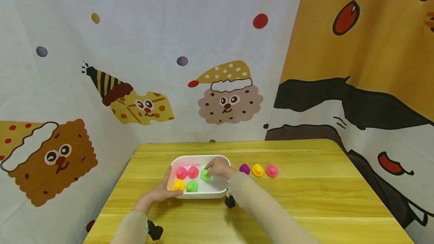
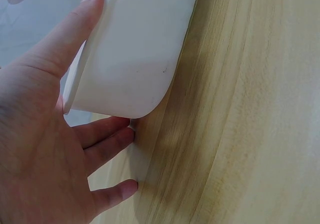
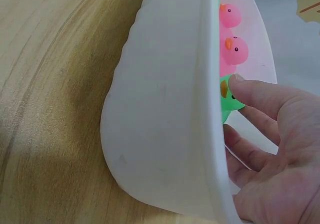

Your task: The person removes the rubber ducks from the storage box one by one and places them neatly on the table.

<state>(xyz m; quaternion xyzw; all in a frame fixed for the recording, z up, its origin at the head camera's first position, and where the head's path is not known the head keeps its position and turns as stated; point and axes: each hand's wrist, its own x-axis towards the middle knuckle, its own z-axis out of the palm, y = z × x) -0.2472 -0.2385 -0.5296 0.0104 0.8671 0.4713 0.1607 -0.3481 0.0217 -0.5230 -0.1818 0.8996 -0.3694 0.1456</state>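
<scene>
A white plastic tub point(image 1: 203, 195) on the table holds several small rubber ducks. My right hand point(image 1: 221, 168) reaches over its right end and pinches a green rubber duck point(image 3: 232, 102) between thumb and fingers, inside the tub. Two pink ducks point(image 1: 193, 172) lie along the back to the left of it. Nearer the front are a yellow duck point(image 1: 178, 185) and another green duck point(image 1: 191, 186). My left hand point(image 1: 157, 193) rests against the tub's left end, thumb stretched along the near rim, the other visible fingers fairly straight in the left wrist view point(image 2: 45, 134).
Right of the tub, a purple duck point(image 1: 244, 168), a yellow duck point(image 1: 257, 170) and a pink duck point(image 1: 272, 171) stand in a row on the wooden table point(image 1: 305, 199). A cartoon-printed cloth point(image 1: 135, 29) hangs behind the table.
</scene>
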